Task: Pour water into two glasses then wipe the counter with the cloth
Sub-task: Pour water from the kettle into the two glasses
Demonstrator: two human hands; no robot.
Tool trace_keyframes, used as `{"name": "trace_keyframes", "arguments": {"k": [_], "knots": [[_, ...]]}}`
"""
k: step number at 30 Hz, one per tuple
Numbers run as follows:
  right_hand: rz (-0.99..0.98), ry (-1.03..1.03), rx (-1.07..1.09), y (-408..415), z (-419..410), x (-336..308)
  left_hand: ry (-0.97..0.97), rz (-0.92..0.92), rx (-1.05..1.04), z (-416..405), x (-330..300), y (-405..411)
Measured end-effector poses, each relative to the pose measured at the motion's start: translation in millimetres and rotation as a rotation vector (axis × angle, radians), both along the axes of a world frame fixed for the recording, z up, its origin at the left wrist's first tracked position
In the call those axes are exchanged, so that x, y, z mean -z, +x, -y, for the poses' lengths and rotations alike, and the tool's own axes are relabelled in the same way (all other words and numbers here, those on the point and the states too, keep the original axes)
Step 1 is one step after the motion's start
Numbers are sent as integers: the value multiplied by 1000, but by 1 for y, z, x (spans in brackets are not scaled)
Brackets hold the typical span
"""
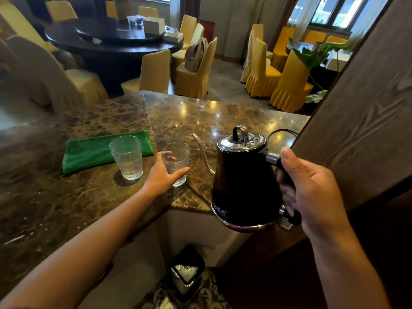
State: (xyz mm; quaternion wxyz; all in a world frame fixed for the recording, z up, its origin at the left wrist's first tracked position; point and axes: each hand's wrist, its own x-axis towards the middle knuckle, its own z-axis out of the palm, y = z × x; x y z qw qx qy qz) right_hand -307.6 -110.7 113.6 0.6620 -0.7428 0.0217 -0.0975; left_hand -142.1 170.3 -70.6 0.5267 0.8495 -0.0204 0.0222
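Green cloth (pixel 104 152), folded, lies flat on the marble counter (pixel 223 117) at far left, long axis running left-right and rising a bit toward the right end. Just in front of its right half stands the first glass (pixel 127 158), upright, mouth up, looks empty; base on the counter, rim overlapping the cloth in view. Next right, second glass (pixel 176 162), also upright. L hand (pixel 161 176) grasps it from the near-left side, thumb across the front, other fingers curled round the back and seen thru the glass. Some bare counter betw. the two glasses, more behind them up to the far edge.

Right of that, black gooseneck kettle (pixel 243 186), held off the surface over the counter's near edge, body about upright. Its thin spout (pixel 204 152) points left and away, tip near the second glass's rim but apart from it. R hand (pixel 312 188) clenched round the kettle's handle on the right side. A dark wood panel (pixel 356 108) close on the right; cord (pixel 281 132) loops behind the kettle.
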Motion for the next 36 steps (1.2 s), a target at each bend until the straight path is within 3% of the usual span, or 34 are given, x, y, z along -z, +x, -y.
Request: {"name": "trace_keyframes", "arguments": {"k": [20,36], "knots": [[-26,-173,-71,17,-12,-8,-70,-20,28,0,0,-1],[47,-461,-32,29,-18,-29,-85,-29,38,2,-6,-5]]}}
